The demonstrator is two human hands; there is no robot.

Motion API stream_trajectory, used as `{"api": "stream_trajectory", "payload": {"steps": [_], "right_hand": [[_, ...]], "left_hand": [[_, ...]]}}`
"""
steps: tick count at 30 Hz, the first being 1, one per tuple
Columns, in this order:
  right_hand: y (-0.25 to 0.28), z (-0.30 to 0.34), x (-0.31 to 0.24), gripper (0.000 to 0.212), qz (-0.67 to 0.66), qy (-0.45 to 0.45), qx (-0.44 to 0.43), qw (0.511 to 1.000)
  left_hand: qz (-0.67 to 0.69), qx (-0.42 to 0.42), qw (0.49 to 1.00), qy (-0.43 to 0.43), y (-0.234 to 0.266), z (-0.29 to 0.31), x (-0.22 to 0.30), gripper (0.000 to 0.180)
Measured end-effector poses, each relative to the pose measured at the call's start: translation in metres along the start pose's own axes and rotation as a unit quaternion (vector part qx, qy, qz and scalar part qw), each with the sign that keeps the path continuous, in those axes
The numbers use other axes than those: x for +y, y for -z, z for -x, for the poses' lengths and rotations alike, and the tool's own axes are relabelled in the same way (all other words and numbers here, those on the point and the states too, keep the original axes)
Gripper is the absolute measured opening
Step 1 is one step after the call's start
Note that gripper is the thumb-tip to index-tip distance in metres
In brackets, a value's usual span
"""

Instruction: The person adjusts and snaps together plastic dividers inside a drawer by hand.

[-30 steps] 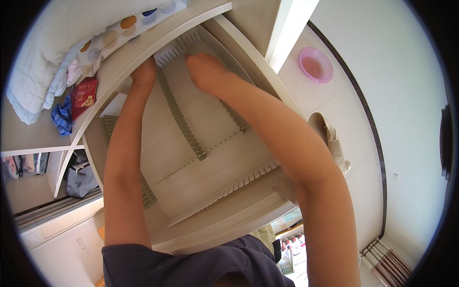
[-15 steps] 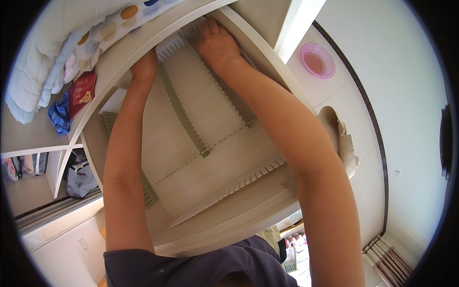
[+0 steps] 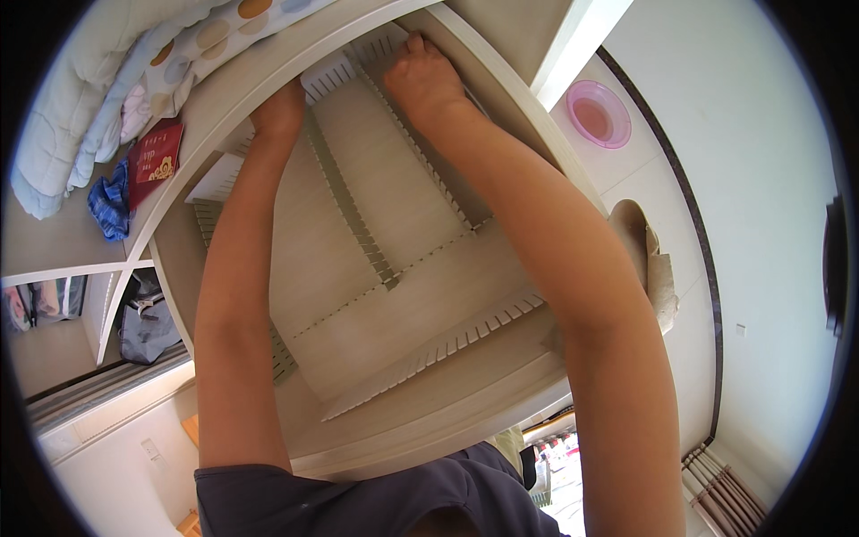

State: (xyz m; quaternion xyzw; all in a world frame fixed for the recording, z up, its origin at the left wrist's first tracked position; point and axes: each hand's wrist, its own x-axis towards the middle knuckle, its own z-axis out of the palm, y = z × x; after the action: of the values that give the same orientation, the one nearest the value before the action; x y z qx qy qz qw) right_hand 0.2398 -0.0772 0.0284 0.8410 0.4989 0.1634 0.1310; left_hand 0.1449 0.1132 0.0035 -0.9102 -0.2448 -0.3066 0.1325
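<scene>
A pulled-out drawer (image 3: 358, 358) holds several slotted plastic drawer dividers, some white and some greenish. My right hand (image 3: 425, 82) is at the drawer's far right corner, fingers bent and drawn together at the end of the white far divider (image 3: 374, 42). My left hand (image 3: 280, 109) reaches to the far left, beside the left stretch of that far strip; its fingers are hidden under the cabinet edge. Two lengthwise dividers (image 3: 344, 197) run from the far strip to a thin cross divider (image 3: 344, 309). A white slotted divider (image 3: 438, 349) lines the near side.
Above the drawer a shelf (image 3: 54, 251) holds a folded quilt (image 3: 76, 116), a red booklet (image 3: 157, 159) and a blue cloth (image 3: 110, 204). A grey bag (image 3: 148, 327) sits in a left compartment. On the floor at right stands a pink basin (image 3: 598, 115).
My right hand has slid slightly right and its fingers have drawn in, baring more of the far divider. My left hand stays near the same place. The view has shifted slightly.
</scene>
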Motion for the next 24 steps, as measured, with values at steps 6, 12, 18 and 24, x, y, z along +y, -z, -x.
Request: {"api": "stream_trajectory", "payload": {"steps": [6, 12, 18, 24], "right_hand": [[0.007, 0.001, 0.005, 0.024, -0.005, 0.032, -0.042, 0.999], [0.011, -0.002, 0.018, 0.019, -0.146, 0.033, 0.014, 0.989], [0.018, 0.004, 0.012, 0.030, -0.344, -0.014, -0.139, 0.929], [0.002, -0.001, 0.006, 0.032, -0.368, -0.014, -0.156, 0.917]], "left_hand": [[0.002, -0.012, 1.000, 0.015, 0.003, 0.000, 0.003, 0.030], [0.023, 0.003, 1.000, -0.012, 0.008, 0.000, 0.000, 0.032], [0.038, 0.009, 0.999, -0.030, 0.007, 0.001, -0.005, 0.032], [0.032, -0.017, 0.999, -0.022, 0.009, 0.001, -0.005, 0.032]]}}
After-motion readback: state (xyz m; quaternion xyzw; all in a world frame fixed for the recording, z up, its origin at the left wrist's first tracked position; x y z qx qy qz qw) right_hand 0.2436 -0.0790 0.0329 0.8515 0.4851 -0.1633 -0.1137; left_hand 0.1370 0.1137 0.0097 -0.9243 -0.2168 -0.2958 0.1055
